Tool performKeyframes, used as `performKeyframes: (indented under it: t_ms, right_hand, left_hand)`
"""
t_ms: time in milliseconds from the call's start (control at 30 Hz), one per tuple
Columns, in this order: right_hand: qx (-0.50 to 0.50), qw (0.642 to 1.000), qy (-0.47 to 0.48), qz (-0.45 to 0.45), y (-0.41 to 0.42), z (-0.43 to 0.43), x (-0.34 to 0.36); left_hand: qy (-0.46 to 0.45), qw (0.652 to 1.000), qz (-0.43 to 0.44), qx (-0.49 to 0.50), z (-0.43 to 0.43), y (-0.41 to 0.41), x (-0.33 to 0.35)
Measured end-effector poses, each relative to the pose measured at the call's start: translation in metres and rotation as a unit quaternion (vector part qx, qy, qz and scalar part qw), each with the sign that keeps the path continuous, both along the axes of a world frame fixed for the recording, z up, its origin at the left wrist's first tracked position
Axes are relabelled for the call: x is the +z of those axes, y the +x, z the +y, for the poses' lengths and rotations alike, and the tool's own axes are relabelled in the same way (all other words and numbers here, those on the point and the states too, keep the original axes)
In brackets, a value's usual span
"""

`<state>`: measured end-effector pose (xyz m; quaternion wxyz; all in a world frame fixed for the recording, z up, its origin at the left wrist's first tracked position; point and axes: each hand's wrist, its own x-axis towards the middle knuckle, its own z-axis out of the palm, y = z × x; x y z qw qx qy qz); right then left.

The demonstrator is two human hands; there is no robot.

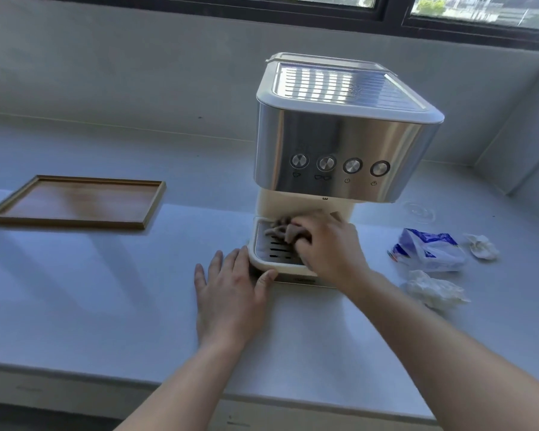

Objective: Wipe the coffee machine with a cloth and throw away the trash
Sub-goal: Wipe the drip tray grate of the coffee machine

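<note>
- Pressing down on the slotted drip tray point(269, 244) at the foot of the coffee machine point(339, 144), the right hand point(327, 244) is closed around a bunched brownish cloth point(282, 230).
- Left hand point(231, 287) lies flat and open on the counter point(106, 290), fingers spread, thumb touching the drip tray's front-left corner — it grips nothing.
- Coffee machine stands upright slightly right of centre, its four-knob front panel facing 6 o'clock toward the person; the drip tray juts out the same way.
- Open room: a broad bare stretch of counter runs from the machine toward 9 o'clock, ending at a wooden tray point(75, 202) lying flat, well apart from the machine, its long axis running 9 to 3.
- Toward 3 o'clock the room is tighter — a blue-and-white wrapper point(427, 250) and two crumpled white tissues point(433, 290) point(481, 245) lie near the machine's base, none touching it.
- Counter's front edge runs across at 6 o'clock, beneath both forearms.
- Surface is pale, smooth, with patches of light; a plain wall point(137, 73) rises at 12 o'clock under a dark-framed window point(392, 10), and a side wall closes the corner at 2 o'clock.
</note>
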<state>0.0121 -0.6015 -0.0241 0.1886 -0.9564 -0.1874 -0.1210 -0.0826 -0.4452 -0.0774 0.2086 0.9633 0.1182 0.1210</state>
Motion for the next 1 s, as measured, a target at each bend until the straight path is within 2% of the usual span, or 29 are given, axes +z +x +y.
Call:
performKeyframes:
  t_ms: [67, 167, 200, 333, 433, 600, 733, 867, 1000]
  right_hand:
    - [-0.021, 0.999, 0.025, 0.0, -0.003, 0.003, 0.002]
    - [0.079, 0.997, 0.002, -0.006, -0.029, 0.006, -0.002]
    - [0.084, 0.996, -0.005, -0.006, -0.031, -0.005, -0.001]
    - [-0.032, 0.997, 0.068, -0.002, -0.018, -0.059, 0.001]
    - [-0.064, 0.993, 0.096, 0.005, -0.026, -0.058, -0.006]
    - [-0.132, 0.984, 0.109, -0.05, -0.053, -0.042, -0.028]
    - [-0.182, 0.967, 0.095, -0.152, -0.074, -0.017, -0.039]
    - [-0.09, 0.984, 0.02, -0.15, -0.091, 0.017, -0.043]
    - [-0.065, 0.991, 0.056, -0.102, -0.082, 0.05, -0.029]
  left_hand:
    - [-0.001, 1.0, -0.002, 0.002, 0.0, 0.001, 0.0]
    - [0.005, 1.0, -0.003, 0.004, -0.001, 0.001, 0.0]
    - [0.006, 1.0, -0.004, 0.003, 0.0, 0.0, 0.0]
    - [0.003, 1.0, -0.005, -0.004, 0.0, -0.001, 0.0]
    - [0.003, 1.0, 0.001, -0.002, -0.001, -0.001, 0.001]
    - [0.0, 1.0, 0.009, 0.0, -0.001, -0.001, 0.001]
    - [-0.012, 1.0, 0.008, -0.001, -0.002, -0.001, 0.002]
    - [-0.033, 0.999, 0.017, -0.005, 0.0, -0.001, 0.003]
    - [-0.067, 0.997, 0.027, -0.022, 0.006, -0.001, 0.008]
